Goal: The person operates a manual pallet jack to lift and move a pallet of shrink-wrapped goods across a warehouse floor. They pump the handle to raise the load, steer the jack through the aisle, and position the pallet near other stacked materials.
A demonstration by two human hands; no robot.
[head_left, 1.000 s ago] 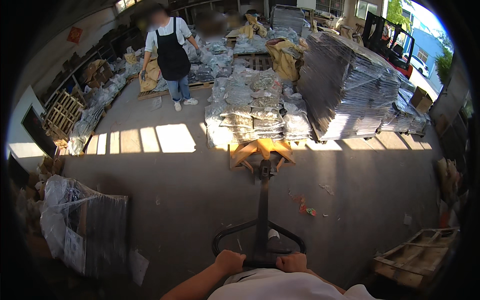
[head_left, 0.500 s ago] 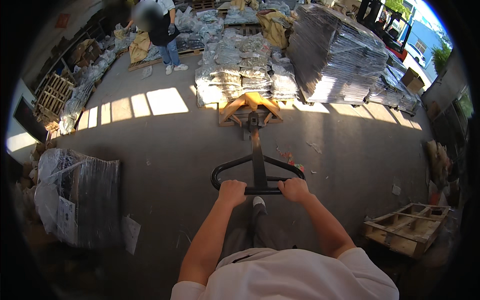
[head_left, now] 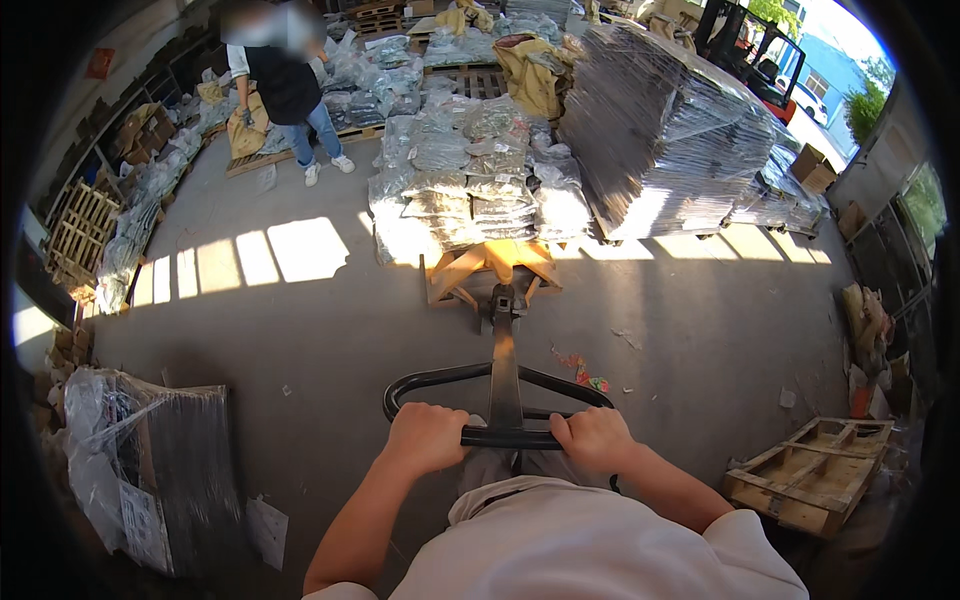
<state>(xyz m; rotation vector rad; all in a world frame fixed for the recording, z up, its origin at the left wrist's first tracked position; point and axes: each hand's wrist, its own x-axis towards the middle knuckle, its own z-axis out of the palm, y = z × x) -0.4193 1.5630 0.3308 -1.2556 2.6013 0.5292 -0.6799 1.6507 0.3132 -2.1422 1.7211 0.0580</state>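
Both my hands grip the near crossbar of a black looped pallet jack handle (head_left: 505,438). My left hand (head_left: 428,438) is wrapped round the bar's left part, and my right hand (head_left: 594,437) closes on its right part. From the handle a shaft (head_left: 505,365) runs forward to the yellow pallet jack body (head_left: 492,262). The jack's body stands at the near end of a load of stacked, clear plastic bags (head_left: 465,180). Its forks are hidden by that load.
Left of the load stands a person in a dark apron (head_left: 285,85). A tall wrapped stack of flat sheets (head_left: 650,130) rises to the right. A wrapped bundle (head_left: 190,470) stands near left, a wooden pallet (head_left: 812,475) near right. Paper scraps (head_left: 580,372) litter the floor. A forklift (head_left: 750,50) is at back right.
The handle and my hands have come nearer to my body and lower in view. The person at the back has turned and lowered an arm.
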